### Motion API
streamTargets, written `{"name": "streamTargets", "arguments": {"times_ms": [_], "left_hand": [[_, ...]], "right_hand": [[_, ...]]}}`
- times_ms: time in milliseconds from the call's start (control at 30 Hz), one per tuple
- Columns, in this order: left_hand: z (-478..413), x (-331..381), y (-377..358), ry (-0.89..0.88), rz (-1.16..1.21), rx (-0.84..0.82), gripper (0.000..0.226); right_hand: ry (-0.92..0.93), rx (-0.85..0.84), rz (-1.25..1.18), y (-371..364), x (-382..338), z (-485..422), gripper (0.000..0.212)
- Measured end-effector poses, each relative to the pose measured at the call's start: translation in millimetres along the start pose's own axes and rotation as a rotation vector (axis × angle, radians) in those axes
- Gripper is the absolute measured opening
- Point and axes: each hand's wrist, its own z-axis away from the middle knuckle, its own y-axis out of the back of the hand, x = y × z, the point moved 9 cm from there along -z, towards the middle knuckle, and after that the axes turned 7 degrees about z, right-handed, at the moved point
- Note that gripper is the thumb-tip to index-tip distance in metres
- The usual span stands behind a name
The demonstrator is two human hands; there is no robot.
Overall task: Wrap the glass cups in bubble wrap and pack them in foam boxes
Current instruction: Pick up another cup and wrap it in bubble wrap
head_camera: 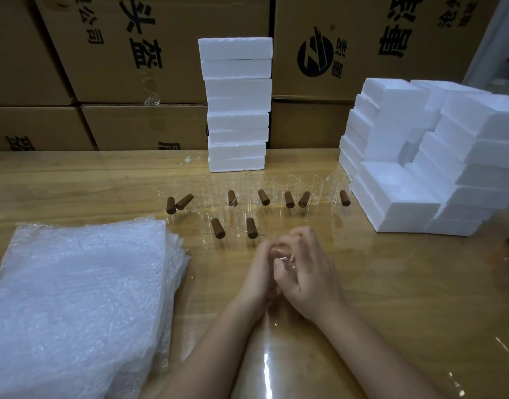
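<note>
Left hand [259,273] and right hand [309,273] meet above the tabletop [406,289], both pinching a clear film scrap [288,262]; glass cups [285,188] stand just beyond, bubble wrap [80,283] left, foam boxes [400,194] right.

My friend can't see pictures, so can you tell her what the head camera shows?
A left hand and right hand meet over a wooden table, fingers pinching a small clear scrap. Beyond them stand glass cups with brown handles, a bubble wrap pile on the left, and white foam boxes behind and right.
</note>
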Motion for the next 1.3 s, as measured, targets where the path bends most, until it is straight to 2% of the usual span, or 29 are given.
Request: {"name": "streamTargets", "arguments": {"times_ms": [133, 233, 333, 400, 500, 600, 700, 833, 900, 1067, 1200, 1300], "left_hand": [[-1, 10, 8, -0.183, 0.076, 0.134, 0.051], [3, 18, 13, -0.357, -0.013, 0.223, 0.043], [12, 25, 14, -0.496, -0.200, 0.276, 0.037], [17, 29, 16, -0.567, -0.301, 0.325, 0.038], [28, 42, 9, -0.742, -0.464, 0.350, 0.029], [36, 48, -7, -0.930, -0.521, 0.287, 0.043], [32, 48, -6, -0.917, -0.476, 0.242, 0.050], [31, 48, -1, -0.869, -0.350, 0.226, 0.033], [27, 45, 5, -0.792, -0.291, 0.255, 0.032], [5, 28, 13, -0.548, -0.163, 0.232, 0.048], [12, 36, 14, -0.650, -0.317, 0.301, 0.039], [18, 41, 9, -0.760, -0.401, 0.289, 0.037]], "right_hand": [[-0.175, -0.075, -0.083, -8, 10, 6, 0.034], [-0.225, -0.015, -0.201, -7, 12, 9, 0.031], [-0.288, 0.007, -0.339, -10, 16, 11, 0.027], [-0.418, -0.009, -0.526, -18, 22, 14, 0.032], [-0.705, -0.014, -0.933, -37, 34, 21, 0.052], [-0.847, 0.071, -1.189, -40, 44, 23, 0.051], [-0.893, 0.104, -1.260, -38, 57, 21, 0.051], [-0.906, 0.123, -1.328, -36, 70, 16, 0.048], [-0.923, 0.107, -1.338, -40, 74, 18, 0.048], [-0.969, 0.068, -1.347, -54, 81, 22, 0.045], [-0.952, 0.041, -1.371, -57, 80, 21, 0.043], [-0.934, 0.104, -1.402, -52, 80, 20, 0.039]]}}
